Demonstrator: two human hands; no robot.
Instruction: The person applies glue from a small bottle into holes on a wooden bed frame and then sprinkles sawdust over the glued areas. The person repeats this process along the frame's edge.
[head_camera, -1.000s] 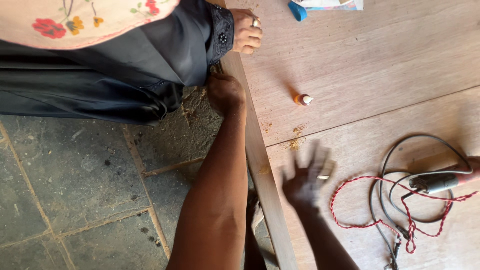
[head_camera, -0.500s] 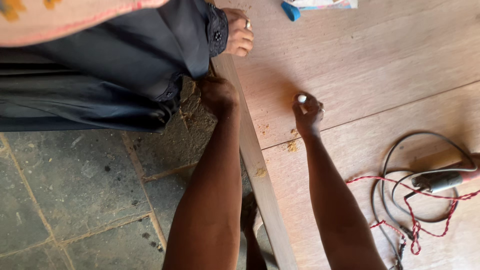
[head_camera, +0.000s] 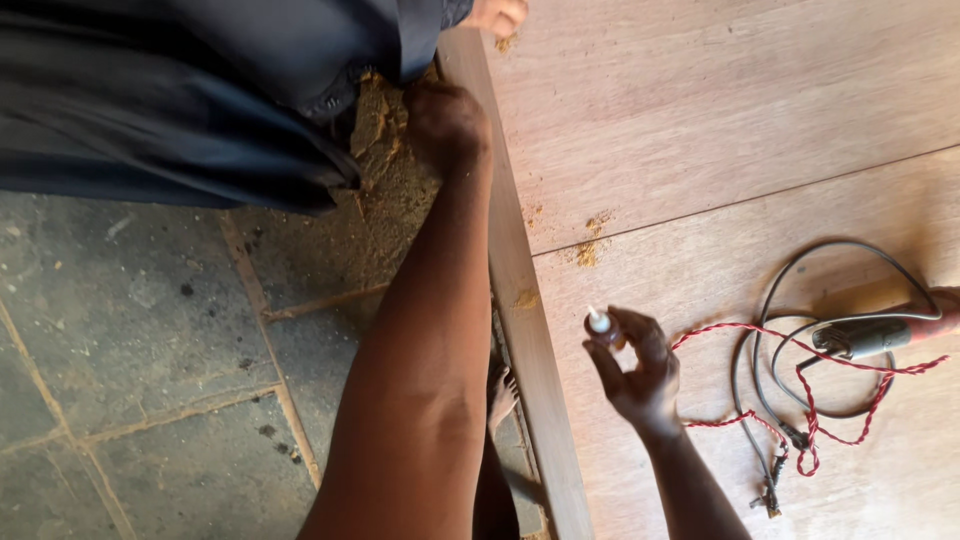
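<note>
Your right hand (head_camera: 640, 375) pinches a small white-capped bottle (head_camera: 600, 325) above the plywood counter (head_camera: 720, 120), cap up-left toward the wooden edge strip (head_camera: 515, 290), which your left hand (head_camera: 445, 120) grips farther along.

Our left hand (head_camera: 445, 120) reached far forward, arm straight; our right hand (head_camera: 640, 365) stayed raised, fingers pinched together.
</note>
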